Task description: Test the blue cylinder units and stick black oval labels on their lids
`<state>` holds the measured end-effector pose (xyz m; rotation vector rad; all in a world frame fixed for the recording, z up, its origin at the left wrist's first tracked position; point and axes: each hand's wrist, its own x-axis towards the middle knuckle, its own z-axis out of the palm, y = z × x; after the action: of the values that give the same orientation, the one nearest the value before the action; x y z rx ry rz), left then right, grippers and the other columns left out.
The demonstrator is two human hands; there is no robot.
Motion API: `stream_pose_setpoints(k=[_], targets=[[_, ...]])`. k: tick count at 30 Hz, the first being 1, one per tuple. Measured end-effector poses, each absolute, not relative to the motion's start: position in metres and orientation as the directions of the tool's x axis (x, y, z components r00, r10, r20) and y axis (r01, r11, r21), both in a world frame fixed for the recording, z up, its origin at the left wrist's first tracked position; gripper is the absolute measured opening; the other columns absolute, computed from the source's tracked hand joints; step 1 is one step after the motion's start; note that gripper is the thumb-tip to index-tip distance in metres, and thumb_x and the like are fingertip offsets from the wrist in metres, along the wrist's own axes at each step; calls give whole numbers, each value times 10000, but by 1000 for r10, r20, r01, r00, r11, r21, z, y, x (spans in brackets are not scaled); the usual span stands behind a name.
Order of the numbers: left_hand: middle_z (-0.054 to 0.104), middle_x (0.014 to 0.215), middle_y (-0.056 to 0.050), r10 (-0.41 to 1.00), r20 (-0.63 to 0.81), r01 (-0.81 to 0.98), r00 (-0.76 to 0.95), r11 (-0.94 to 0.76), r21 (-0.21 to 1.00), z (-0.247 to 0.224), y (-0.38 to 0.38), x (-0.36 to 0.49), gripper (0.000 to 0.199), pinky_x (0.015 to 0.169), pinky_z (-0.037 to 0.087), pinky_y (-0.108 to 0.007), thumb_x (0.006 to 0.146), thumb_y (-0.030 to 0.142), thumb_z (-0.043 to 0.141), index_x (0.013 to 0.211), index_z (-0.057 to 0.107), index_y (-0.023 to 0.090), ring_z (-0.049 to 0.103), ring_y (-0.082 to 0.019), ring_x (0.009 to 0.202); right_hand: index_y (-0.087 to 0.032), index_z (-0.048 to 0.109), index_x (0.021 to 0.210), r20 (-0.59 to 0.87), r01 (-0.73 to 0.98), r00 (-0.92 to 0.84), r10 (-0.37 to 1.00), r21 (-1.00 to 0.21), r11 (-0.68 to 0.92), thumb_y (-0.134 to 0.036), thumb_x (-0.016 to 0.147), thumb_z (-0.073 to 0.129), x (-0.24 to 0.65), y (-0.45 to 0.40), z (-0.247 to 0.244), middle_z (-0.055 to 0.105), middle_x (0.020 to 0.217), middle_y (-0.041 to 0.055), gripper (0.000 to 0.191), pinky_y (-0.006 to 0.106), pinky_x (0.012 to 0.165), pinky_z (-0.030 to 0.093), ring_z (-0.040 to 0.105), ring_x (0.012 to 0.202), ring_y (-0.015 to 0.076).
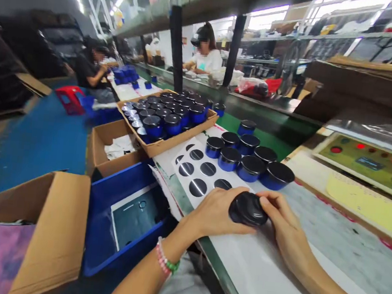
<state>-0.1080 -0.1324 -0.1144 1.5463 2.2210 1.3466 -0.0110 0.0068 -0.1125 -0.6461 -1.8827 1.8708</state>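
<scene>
My left hand (219, 211) is wrapped round a jar (248, 208) whose glossy black round face tilts up toward me; its sides are mostly covered by the hand. At the jar's right edge, the bent fingers and thumb of my right hand (283, 225) grip the rim. Just beyond my left hand lies a white sheet of round dark stickers (208, 168) with shiny faces. Several blue jars with black tops (250, 167) stand in a group on the bench behind the held jar.
A cardboard tray (159, 149) packed with blue jars stands farther along the bench. Left of the bench are a blue bin (97, 220) and open cardboard boxes (65, 227). A control panel with red lights (371, 159) sits at right. Two people work farther back.
</scene>
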Motion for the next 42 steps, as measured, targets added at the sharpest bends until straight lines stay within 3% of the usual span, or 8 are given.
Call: stream_pose_setpoints(k=[6, 12, 16, 21, 28, 32, 36, 42], targets=[[515, 1235, -40, 799, 426, 794, -425, 104, 599, -108, -139, -88, 640, 975, 461, -272, 733, 233, 700, 1325, 462, 279, 582, -214, 1088, -213, 565, 786, 4, -132, -767, 642, -980, -151, -482, 687, 648, -12, 18, -122, 529, 687, -5, 298, 275, 546, 414, 512, 642, 152], [513, 1182, -55, 807, 487, 873, -335, 72, 482, -79, -122, -110, 570, 951, 487, -348, 733, 268, 711, 1265, 508, 297, 573, -222, 1088, -211, 508, 843, 62, -220, -727, 683, -964, -147, -462, 770, 571, -8, 18, -124, 487, 615, -46, 269, 242, 473, 350, 458, 529, 118], [384, 1317, -77, 716, 576, 890, -394, 139, 435, -27, -39, -168, 534, 1075, 340, -396, 866, 315, 562, 1353, 348, 271, 428, -217, 1253, -210, 511, 855, 74, -184, -748, 660, -978, -99, -439, 844, 505, -8, 13, -121, 453, 549, -63, 229, 241, 494, 341, 444, 519, 121], [527, 1222, -99, 826, 345, 868, -446, 306, 390, -19, 83, -222, 375, 906, 473, -457, 871, 315, 583, 1204, 508, 161, 553, -236, 1071, -210, 511, 875, 105, -134, -801, 589, -991, -5, -413, 900, 442, -6, 11, -117, 448, 597, -52, 215, 240, 529, 349, 451, 584, 123], [582, 1159, -87, 937, 147, 930, -318, 279, 239, -13, 92, -231, 344, 902, 467, -441, 882, 409, 544, 1119, 568, 162, 574, -227, 1035, -202, 493, 787, 288, -107, -906, 310, -864, 492, -208, 871, 398, -1, 15, -119, 468, 612, -46, 128, 228, 537, 333, 413, 536, 99], [672, 840, -64, 973, 110, 960, -201, 173, 219, -17, 26, -214, 514, 914, 442, -458, 785, 666, 494, 877, 657, 187, 630, -260, 873, -197, 532, 813, 406, -218, -909, 94, -656, 723, -62, 692, 425, -2, 8, -128, 557, 649, -27, 211, 237, 522, 352, 479, 524, 111], [646, 1063, -121, 972, 172, 960, -162, 115, 255, -54, -26, -194, 668, 1114, 209, -474, 673, 490, 734, 1200, 545, 126, 551, -302, 1104, -183, 557, 867, 183, -74, -982, 45, -598, 798, -19, 640, 456, 3, 3, -114, 615, 807, 39, 298, 274, 671, 449, 581, 726, 174], [454, 1277, -55, 892, 301, 783, -338, 89, 615, -70, -81, -173, 537, 1020, 380, -286, 832, 370, 596, 1311, 387, 246, 482, -176, 1180, -269, 542, 1031, -189, 100, -981, -51, -710, 697, -87, 819, 459, 19, 10, -78, 563, 1088, 38, 292, 276, 874, 461, 566, 1005, 165]])
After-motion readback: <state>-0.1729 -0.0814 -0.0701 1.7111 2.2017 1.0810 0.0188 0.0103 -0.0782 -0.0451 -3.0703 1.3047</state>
